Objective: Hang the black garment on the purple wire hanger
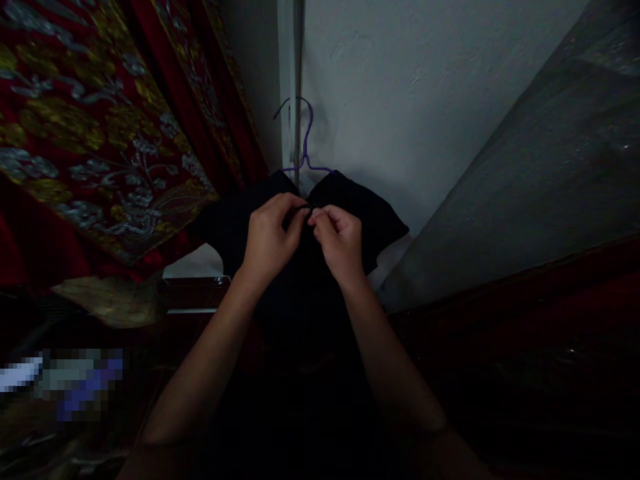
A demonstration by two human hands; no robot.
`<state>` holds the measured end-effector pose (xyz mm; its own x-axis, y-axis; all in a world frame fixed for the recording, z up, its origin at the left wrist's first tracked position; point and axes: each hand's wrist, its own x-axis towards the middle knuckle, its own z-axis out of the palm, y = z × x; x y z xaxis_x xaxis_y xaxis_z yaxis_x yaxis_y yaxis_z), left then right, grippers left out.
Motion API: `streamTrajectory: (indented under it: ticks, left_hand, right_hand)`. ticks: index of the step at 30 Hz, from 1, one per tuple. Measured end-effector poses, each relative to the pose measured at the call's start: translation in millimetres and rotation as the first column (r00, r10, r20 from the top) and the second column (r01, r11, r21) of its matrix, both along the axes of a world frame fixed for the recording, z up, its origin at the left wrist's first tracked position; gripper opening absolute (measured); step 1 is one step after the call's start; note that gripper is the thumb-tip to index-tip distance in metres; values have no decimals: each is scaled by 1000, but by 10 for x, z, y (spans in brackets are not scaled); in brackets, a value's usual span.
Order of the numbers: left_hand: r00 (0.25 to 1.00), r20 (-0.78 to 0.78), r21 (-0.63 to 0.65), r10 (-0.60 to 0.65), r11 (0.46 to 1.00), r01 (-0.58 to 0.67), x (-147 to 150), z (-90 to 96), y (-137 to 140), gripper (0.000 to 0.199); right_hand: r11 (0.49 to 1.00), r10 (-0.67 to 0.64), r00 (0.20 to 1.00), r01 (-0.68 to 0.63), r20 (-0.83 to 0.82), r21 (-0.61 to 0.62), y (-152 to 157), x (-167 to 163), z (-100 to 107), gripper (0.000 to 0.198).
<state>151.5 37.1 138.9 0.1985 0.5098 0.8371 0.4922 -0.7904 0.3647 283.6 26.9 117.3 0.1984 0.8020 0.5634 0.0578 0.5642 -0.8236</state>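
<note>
A dark short-sleeved shirt (370, 210) hangs on a thin purple hanger (307, 143), whose hook is over a narrow pale upright. Both my hands meet at the neck opening of the shirt. My left hand (275, 230) pinches the dark cloth at the neckline between thumb and fingers. Right beside it, my right hand (337, 237) is closed on the same edge, fingertips almost touching the left ones. Whether a button lies between the fingertips is too dark and small to make out. The lower part of the shirt merges into shadow.
To the left hangs a red cloth (100, 133) with gold and silver embroidery, close to the shirt's sleeve. Behind is a pale wall (400, 87) with the upright (287, 67). A greyish translucent sheet (525, 167) slopes along the right. The lower left is partly pixelated.
</note>
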Motion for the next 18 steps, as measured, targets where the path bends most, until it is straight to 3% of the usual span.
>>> streamTrajectory:
  ticks: [3,6,8,11,13,15,16,17,18]
  left_hand:
    - [998,-33,-41,-52,998,51,-55,26,-15,9]
    - [998,-28,19,-50,999,50,-22,65,-27,12]
    - [1000,27,83,-14,996,12,26,92,-36,16]
    - [965,261,157,25,985,-68,-33,170,2,20]
    - [882,471,175,30,976,-126,-258,225,114,19]
    - [759,651,124,21,983,-133,-624,224,293,14]
    - [658,753,58,19,994,-95,-830,185,388,16]
    - [581,813,-62,37,998,23,-1025,115,469,20]
    - [575,816,-137,67,988,79,-1193,16,527,23]
  right_hand:
    - [999,50,999,-50,-8,7,-34,7,61,26]
    - [998,35,998,-37,45,53,11,-1,98,27]
    - [999,-10,995,6,99,41,92,-31,7,28]
    - [986,-35,978,68,205,-154,176,-90,-332,27]
    - [948,8,975,64,223,-311,132,-120,-605,25]
    - [932,39,984,27,174,-361,-5,-143,-823,24]
    - [929,58,989,-3,139,-369,-97,-157,-894,25]
    - [928,82,991,-38,104,-372,-196,-176,-941,26]
    - [924,110,991,-75,71,-376,-296,-201,-967,26]
